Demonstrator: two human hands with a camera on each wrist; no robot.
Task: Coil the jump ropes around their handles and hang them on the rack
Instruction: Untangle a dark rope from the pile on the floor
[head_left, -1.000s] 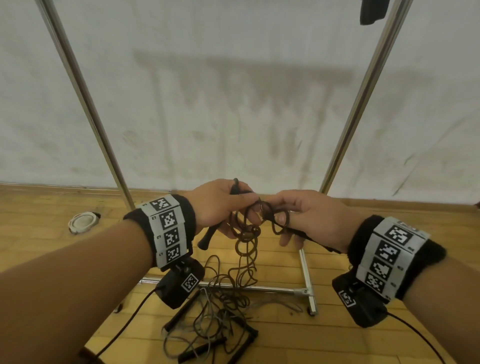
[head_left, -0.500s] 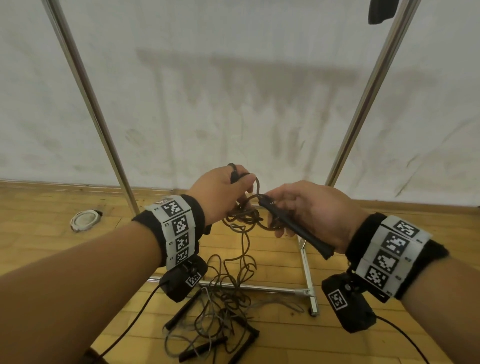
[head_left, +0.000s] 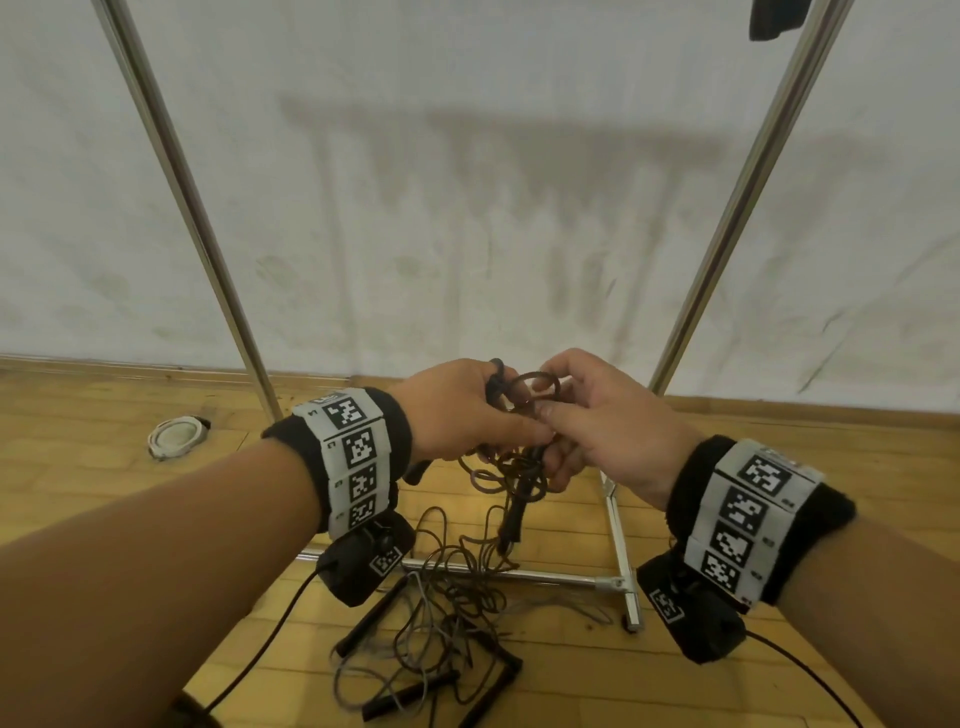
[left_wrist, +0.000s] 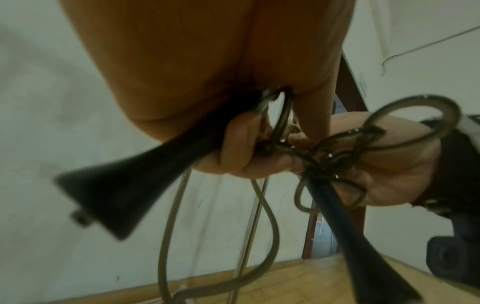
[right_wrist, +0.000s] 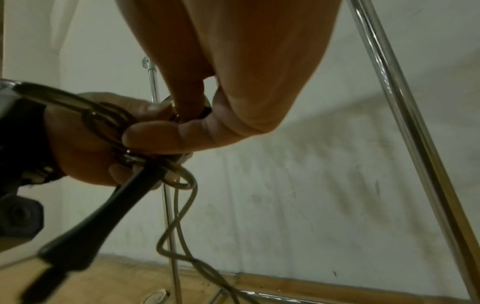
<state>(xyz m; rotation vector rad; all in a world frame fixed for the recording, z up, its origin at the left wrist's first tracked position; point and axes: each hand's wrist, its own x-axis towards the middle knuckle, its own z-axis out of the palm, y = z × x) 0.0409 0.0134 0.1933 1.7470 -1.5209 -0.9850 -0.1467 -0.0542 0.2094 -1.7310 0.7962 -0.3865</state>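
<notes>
Both hands work one brown-corded jump rope (head_left: 535, 387) in front of the rack. My left hand (head_left: 483, 415) grips one black handle (left_wrist: 130, 185), whose wide end sticks out below the wrist. My right hand (head_left: 563, 415) pinches small cord loops against it with thumb and forefinger. The curled lower fingers of that hand hold the second black handle (head_left: 514, 514), which hangs downward with coils wrapped at its top (left_wrist: 324, 164). The rest of the cord (right_wrist: 179, 226) trails to the floor.
More jump ropes with black handles lie tangled on the wooden floor (head_left: 426, 649) below my hands. The chrome rack's uprights (head_left: 192, 208) (head_left: 748, 182) and base bar (head_left: 519, 574) stand against the white wall. A white round object (head_left: 174, 436) lies at the left; something black (head_left: 774, 18) hangs top right.
My hands have closed together. The right hand's handle, which pointed down to the right, now hangs straight down under the hands, and that hand has come over the loops.
</notes>
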